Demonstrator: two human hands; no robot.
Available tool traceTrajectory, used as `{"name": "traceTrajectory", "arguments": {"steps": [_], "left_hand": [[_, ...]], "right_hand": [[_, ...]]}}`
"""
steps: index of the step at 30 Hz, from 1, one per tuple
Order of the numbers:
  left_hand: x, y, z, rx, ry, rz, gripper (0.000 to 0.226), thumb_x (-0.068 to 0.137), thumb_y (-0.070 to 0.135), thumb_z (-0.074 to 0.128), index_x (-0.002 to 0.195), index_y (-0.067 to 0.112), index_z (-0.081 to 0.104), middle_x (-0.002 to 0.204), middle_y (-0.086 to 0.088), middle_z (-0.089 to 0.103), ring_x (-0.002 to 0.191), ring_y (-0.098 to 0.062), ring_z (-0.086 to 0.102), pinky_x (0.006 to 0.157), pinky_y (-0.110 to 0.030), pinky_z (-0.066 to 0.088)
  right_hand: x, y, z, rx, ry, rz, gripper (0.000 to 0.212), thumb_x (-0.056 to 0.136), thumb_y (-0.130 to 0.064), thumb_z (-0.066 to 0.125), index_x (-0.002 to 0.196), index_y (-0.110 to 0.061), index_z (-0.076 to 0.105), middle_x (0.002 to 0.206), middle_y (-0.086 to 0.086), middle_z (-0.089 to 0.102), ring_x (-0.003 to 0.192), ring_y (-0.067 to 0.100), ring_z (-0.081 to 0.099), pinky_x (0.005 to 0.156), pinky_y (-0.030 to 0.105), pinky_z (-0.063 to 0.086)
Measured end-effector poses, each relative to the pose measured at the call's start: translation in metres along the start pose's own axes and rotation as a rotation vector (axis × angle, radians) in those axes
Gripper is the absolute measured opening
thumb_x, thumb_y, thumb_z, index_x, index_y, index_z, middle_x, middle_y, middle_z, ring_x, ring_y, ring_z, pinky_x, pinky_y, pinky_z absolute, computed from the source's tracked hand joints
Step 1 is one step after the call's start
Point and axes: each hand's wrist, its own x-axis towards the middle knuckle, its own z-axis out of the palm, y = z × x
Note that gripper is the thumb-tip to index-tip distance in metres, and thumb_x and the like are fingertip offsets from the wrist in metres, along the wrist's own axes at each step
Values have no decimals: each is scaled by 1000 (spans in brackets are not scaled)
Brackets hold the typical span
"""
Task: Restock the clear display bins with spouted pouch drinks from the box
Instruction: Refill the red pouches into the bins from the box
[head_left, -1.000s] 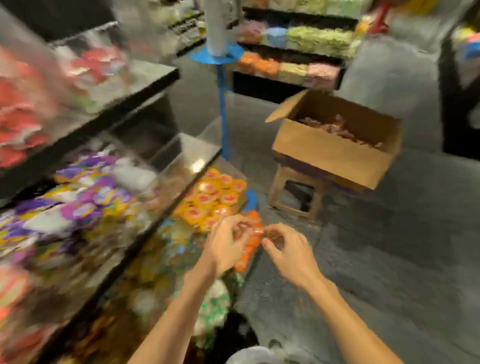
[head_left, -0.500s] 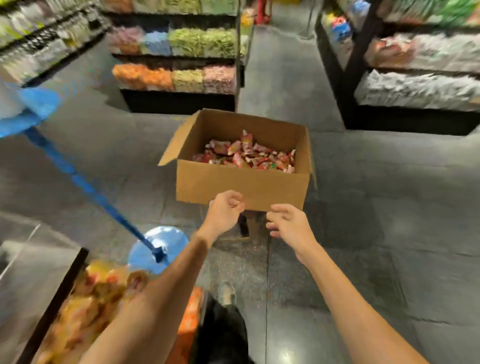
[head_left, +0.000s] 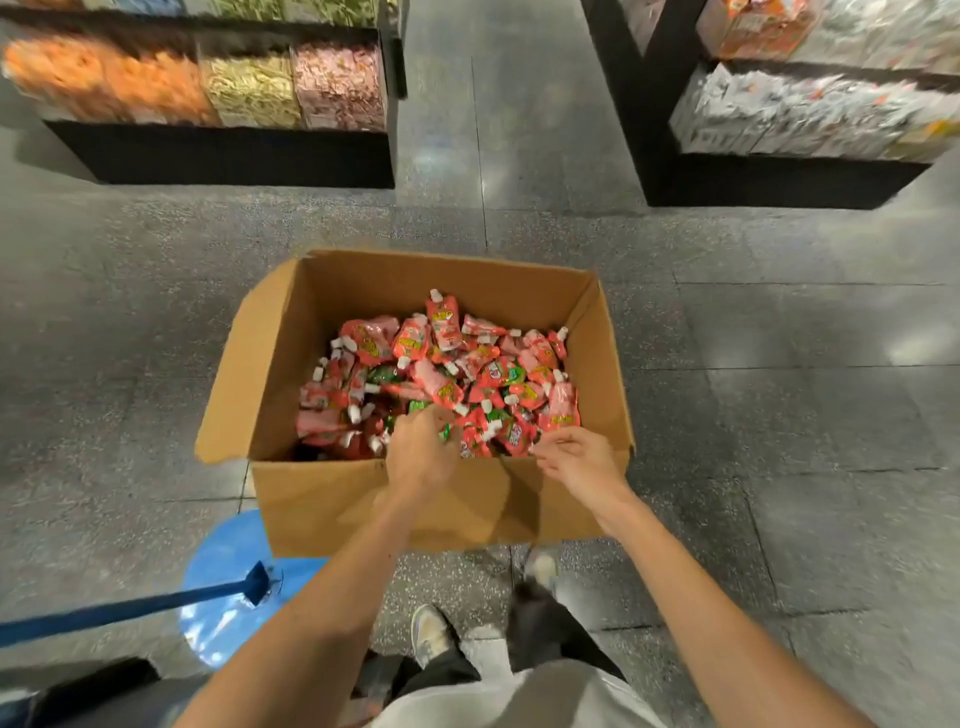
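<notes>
Far left, bins of orange, green and pink packs. A blue stand sits just beside the near left corner of the box, which is open, long axis left to right. Pouches lie jumbled inside, white spouts pointing every way. The left hand reaches into the pile, fingers curled under and hidden; whether they grip, I cannot tell. The right hand hovers at the near rim, fingers loosely curled, holding nothing. More bins stand far right.
</notes>
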Motion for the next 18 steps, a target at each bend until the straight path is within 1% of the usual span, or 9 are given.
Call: {"name": "traceTrajectory", "arguments": {"steps": [2,4,7,9,11,13,14,16,18], "left_hand": [[27,-5,9,68,-59,-7,23,94,25,65,114,17,70,114,-3,72,106,-25,65,86,-40,54],[49,-11,17,126,-118,-29,26,93,24,64,117,16,69,117,-5,71,109,-27,64,89,-41,53],[69,-22,20,245,-88,-127,26,89,20,62,115,17,68,112,-11,66,111,-34,57,85,-44,50],[76,-34,15,316,-18,-218,30,87,18,60,117,17,64,115,-11,59,117,-36,49,85,-46,49],[80,-47,6,385,-9,-353,40,86,20,62,126,19,56,126,-10,51,123,-35,43,90,-47,46],[86,-56,-6,315,1,-512,52,87,24,66,135,19,45,136,-13,43,127,-38,38,96,-49,42],[90,-60,-11,244,28,-596,58,88,29,68,138,18,40,138,-16,39,129,-40,36,99,-50,40],[102,-66,-22,110,71,-738,72,89,40,69,144,13,30,142,-22,37,131,-45,35,102,-51,37],[117,-82,-26,-17,59,-847,82,87,51,68,144,7,30,141,-23,44,129,-43,44,101,-48,41]], "right_hand": [[35,-1,-3,-49,-1,22,14,92,-17,69,106,-16,69,105,0,70,99,16,67,93,36,56],[70,0,-2,-123,-51,37,13,91,-23,69,104,-20,69,105,-2,70,101,15,67,95,39,55],[123,0,12,-219,-157,74,4,91,-22,68,95,-21,68,101,0,71,99,19,67,95,42,54],[153,-7,31,-313,-253,65,4,92,-19,67,88,-20,66,97,2,70,96,22,67,91,39,54],[169,-18,56,-416,-349,55,5,92,-22,66,87,-22,65,96,1,70,91,20,65,80,30,52],[178,-26,83,-465,-453,62,6,91,-23,67,96,-19,68,93,2,68,87,21,64,69,26,47],[182,-28,97,-488,-502,58,14,90,-22,67,103,-16,68,93,4,69,87,23,65,71,26,48],[189,-32,124,-534,-604,70,26,90,-23,68,114,-15,64,104,7,72,96,25,66,83,32,51],[196,-36,147,-544,-658,88,36,91,-25,68,124,-16,59,114,7,69,106,24,64,94,36,51]]}}
